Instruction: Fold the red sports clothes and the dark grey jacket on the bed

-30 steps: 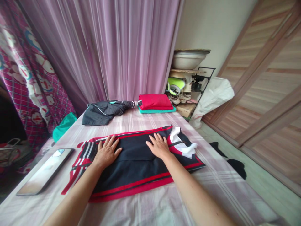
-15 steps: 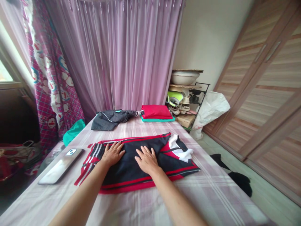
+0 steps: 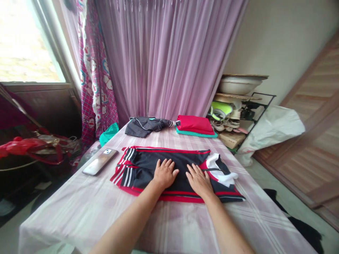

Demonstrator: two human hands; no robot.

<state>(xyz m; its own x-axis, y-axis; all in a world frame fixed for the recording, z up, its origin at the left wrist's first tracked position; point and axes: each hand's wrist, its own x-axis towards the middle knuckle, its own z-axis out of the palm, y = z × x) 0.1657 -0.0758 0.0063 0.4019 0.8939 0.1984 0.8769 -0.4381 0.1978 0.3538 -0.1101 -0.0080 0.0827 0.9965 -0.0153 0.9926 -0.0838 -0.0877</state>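
A black shirt with red edging (image 3: 148, 158) lies folded flat across the bed, its white collar (image 3: 219, 171) at the right end and striped cuffs at the left end. My left hand (image 3: 166, 173) rests palm down on the middle of the shirt, fingers stretched out. Nearer the collar, my right hand (image 3: 200, 180) also lies flat on the black cloth with its fingers spread. Neither hand grips anything. The cloth under both palms is hidden.
A phone (image 3: 99, 163) lies face down left of the shirt. Farther back are a crumpled dark garment (image 3: 144, 127) and a folded red and green stack (image 3: 196, 123). A shoe rack (image 3: 238, 109) and a white bag (image 3: 275, 127) stand beyond the bed's right edge.
The view has swung left, so the scene sits farther right. My left hand has slid from beside the striped cuffs toward the shirt's middle. My right hand has come closer to the collar.
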